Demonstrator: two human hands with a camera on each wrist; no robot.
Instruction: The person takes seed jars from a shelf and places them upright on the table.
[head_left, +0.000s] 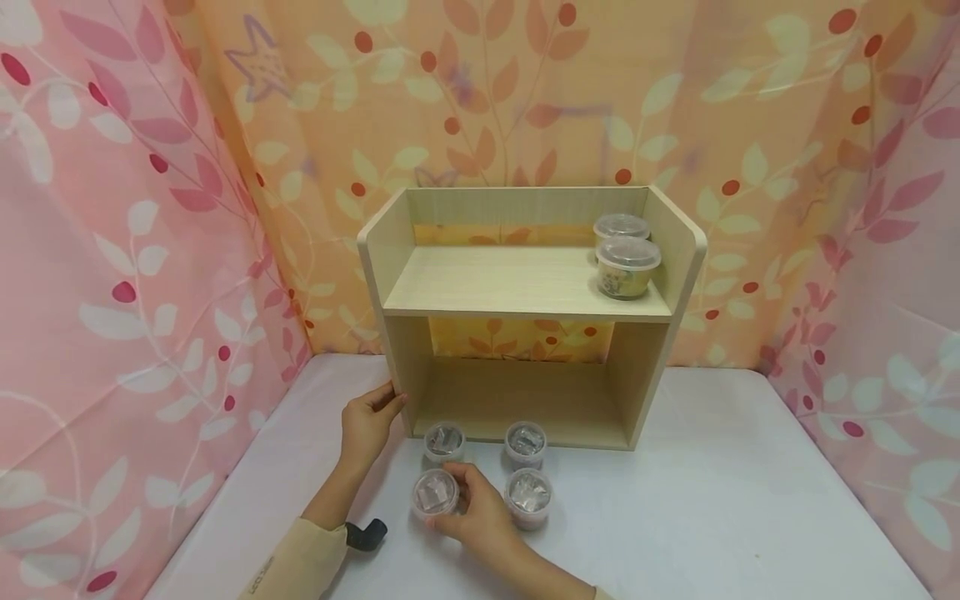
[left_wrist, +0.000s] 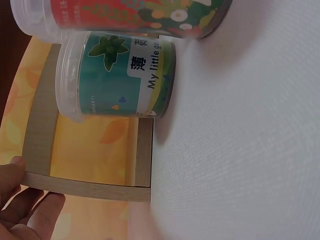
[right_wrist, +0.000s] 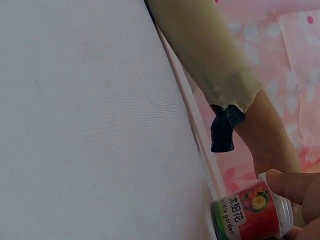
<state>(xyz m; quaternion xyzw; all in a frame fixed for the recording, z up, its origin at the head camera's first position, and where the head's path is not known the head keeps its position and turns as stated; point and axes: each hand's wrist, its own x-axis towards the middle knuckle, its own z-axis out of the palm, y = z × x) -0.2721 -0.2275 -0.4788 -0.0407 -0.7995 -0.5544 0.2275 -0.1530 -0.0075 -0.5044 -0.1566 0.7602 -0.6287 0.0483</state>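
My left hand (head_left: 367,425) pinches the front edge of the left side panel of a pale wooden shelf unit (head_left: 405,358), thumb on one face and fingers on the other. My right hand (head_left: 480,512) grips a small round clear-lidded tub (head_left: 435,492) at the front left; its label is red with a flower picture in the right wrist view. Behind it stands a tub with a teal label (left_wrist: 112,75), right at the shelf's foot. To the right are a back tub (head_left: 525,442) and a front tub (head_left: 528,498), which the right hand is close to.
On the upper board, at its right end, stand two lidded tubs, the front one (head_left: 628,267) partly covering the rear one (head_left: 621,225). A white cloth (head_left: 720,500) covers the table. Patterned curtains (head_left: 495,100) hang behind and at both sides.
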